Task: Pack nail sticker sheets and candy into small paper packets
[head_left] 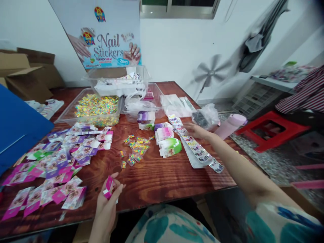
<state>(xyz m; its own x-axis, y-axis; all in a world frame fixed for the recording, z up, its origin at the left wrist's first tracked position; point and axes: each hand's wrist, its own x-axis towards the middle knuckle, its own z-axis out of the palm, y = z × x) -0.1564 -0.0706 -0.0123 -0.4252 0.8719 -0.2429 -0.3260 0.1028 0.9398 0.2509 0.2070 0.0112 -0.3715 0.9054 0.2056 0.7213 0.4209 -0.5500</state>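
Observation:
My left hand is closed around a small pink box near the table's front edge. On the right, my right hand reaches over strips of nail stickers, its fingers stretched out at their edge; whether they touch is unclear. Beside the strips lie folded flat cartons in pink and green. Small candy packets form a loose heap in the middle. Many pink and purple printed boxes are spread over the left side.
Behind stand a clear tub of candy packets, a tub of sticker strips and another tub. A pink bottle and a plastic bag stand at the right edge. A blue panel juts in from the left.

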